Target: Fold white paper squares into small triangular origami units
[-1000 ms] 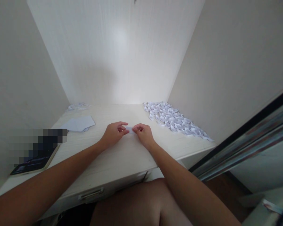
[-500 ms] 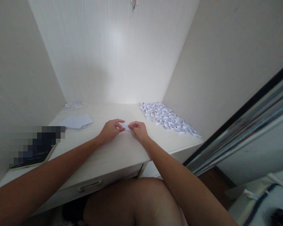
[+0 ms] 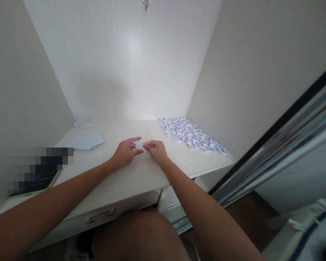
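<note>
Right grip (image 3: 157, 150) pinches a small white paper piece (image 3: 139, 146).

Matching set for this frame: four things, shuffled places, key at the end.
1. Small paper piece
2. Folded-paper spread
3. Flat paper sheets
4. Drawer handle

A. Right part of the desktop
B. On the drawer front
C. Between left hand and right hand
D. Left part of the desktop

Pairs: 1-C, 2-A, 3-D, 4-B
</note>
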`<state>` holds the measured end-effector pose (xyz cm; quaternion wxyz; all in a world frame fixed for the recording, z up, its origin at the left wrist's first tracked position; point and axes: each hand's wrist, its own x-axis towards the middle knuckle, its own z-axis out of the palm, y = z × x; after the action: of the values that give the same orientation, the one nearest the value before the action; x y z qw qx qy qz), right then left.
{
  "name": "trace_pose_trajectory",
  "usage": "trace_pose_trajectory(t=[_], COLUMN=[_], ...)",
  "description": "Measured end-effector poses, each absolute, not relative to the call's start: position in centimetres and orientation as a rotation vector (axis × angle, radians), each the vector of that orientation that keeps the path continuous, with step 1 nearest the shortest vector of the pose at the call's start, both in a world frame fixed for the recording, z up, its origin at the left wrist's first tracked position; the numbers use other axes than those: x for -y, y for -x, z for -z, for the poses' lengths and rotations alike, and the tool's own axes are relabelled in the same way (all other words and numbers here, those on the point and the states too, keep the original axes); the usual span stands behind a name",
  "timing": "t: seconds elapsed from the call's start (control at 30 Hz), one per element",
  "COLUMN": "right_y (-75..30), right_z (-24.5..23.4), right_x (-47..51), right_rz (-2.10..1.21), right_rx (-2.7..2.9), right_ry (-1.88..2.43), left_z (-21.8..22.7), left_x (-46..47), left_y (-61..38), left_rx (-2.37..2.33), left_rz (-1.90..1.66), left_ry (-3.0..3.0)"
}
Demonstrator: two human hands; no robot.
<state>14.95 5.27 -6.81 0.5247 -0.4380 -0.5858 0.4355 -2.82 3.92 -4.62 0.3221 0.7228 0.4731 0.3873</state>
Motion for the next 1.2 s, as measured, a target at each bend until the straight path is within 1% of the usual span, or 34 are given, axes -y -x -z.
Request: trace_pose_trajectory(t=[0.43, 0.73, 1.03, 1.2], right_y=[-14.8, -14.2, -14.8, -15.0], right_z=[5.5, 5.4, 5.4, 5.8], right_x=[-4.0, -4.2, -4.3, -4.7], right_rz=[-1.172, -1.201, -1.2, -1.197], right_rx=[1.387, 1.352, 1.193, 1.113], right_ry=[0.861, 0.883, 0.931, 0.951], left_z=[4.5, 4.1, 3.9, 4.3], left_x=[-3.2, -3.4, -3.3, -3.7], left_y=[1.8, 1.7, 2.1, 2.3], left_rx=[-1.218, -1.183, -1.074, -1.018], left_rz=[-1.098, -1.071, -1.256, -1.307], left_ry=[-1.825, -1.595, -1.28, -1.228])
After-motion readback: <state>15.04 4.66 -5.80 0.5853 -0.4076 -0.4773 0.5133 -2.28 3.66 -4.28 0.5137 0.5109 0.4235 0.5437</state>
